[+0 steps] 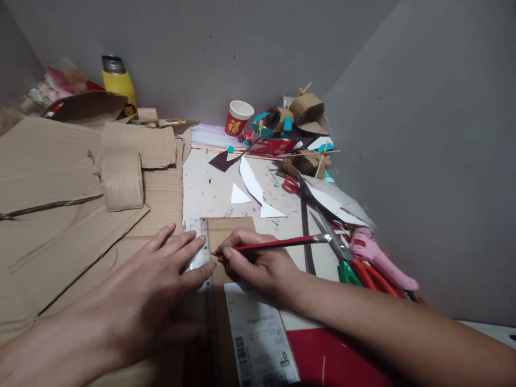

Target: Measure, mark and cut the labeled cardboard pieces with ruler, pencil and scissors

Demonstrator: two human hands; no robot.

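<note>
Brown cardboard in a small piece (pixel 230 224) lies at the near middle of the pale worktop (pixel 205 199), with a clear ruler (pixel 197 227) along its left edge. The left hand (pixel 163 274) is laid flat, its fingers spread wide and resting on the ruler. The right hand (pixel 262 263) holds a red-and-black pencil (pixel 274 244) in a narrow writing grip, its tip right beside the ruler's edge. Taking that tip as the clock's centre, a white printed label (pixel 262 333) lies at 5 o'clock, partly under the right hand's shadow, and a red sheet (pixel 334 355) at 4 o'clock.

Green-handled scissors (pixel 349 273) and a pink tool (pixel 382 263) sit together at 3 o'clock, beyond the right wrist. White cut-outs (pixel 250 180) lie near at 1 o'clock; farther out the same way are cardboard models (pixel 308 110) with sticks. A red-and-white paper cup (pixel 237 121) stands upright at 12 o'clock, a yellow bottle (pixel 119 83) at 11. At 10 o'clock, a curved cardboard strip (pixel 123 180) rests over larger cardboard sheets (pixel 48 161).
</note>
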